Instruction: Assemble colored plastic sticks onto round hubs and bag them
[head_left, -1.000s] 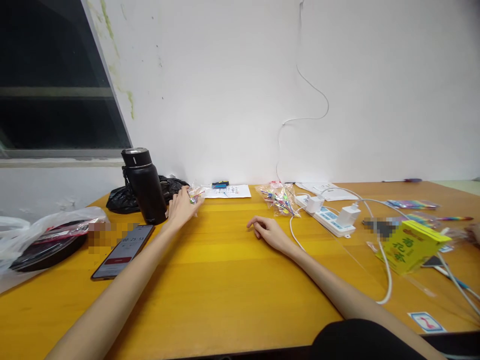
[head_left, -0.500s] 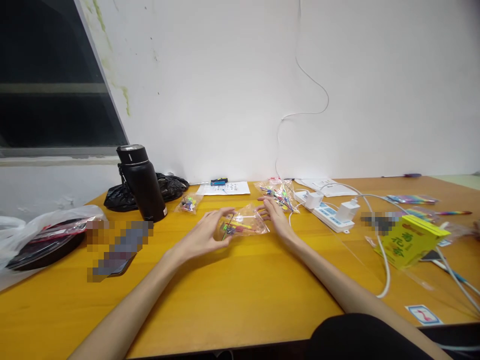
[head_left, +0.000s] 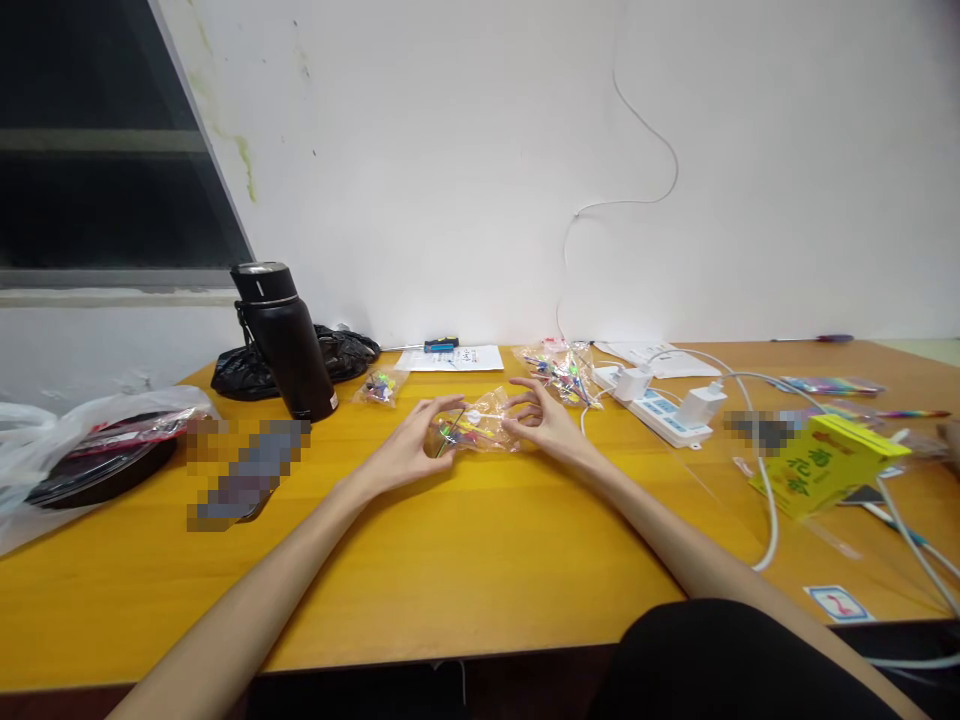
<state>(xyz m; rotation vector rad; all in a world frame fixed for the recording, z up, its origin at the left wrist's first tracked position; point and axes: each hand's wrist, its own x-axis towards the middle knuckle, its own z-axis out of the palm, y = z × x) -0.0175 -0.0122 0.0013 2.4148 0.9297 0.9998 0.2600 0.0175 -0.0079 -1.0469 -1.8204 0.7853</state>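
A clear plastic bag (head_left: 484, 436) of small colourful parts, some yellow and red, lies between my hands over the table's middle. My left hand (head_left: 414, 445) grips its left end, with thumb and fingers on opposite edges. A thin dark stick (head_left: 450, 432) slants across by the left fingertips; whether it is inside the bag is hard to tell. My right hand (head_left: 549, 425) has curled fingers and thumb at the bag's right edge, touching the plastic. Farther back are a smaller bag of coloured parts (head_left: 380, 387) and a fuller one (head_left: 556, 372).
At left stand a black bottle (head_left: 285, 350), a blurred phone (head_left: 251, 480) and a white plastic bag (head_left: 22, 480). A power strip (head_left: 664, 415) with white chargers, loose cables (head_left: 769, 520) and a yellow box (head_left: 829, 465) are at right. A screwdriver (head_left: 441, 345) lies near the wall.
My right hand's fingers and thumb have closed in on the bag's right edge, bunching the plastic. My left hand stays at the left end. The view has tilted slightly.
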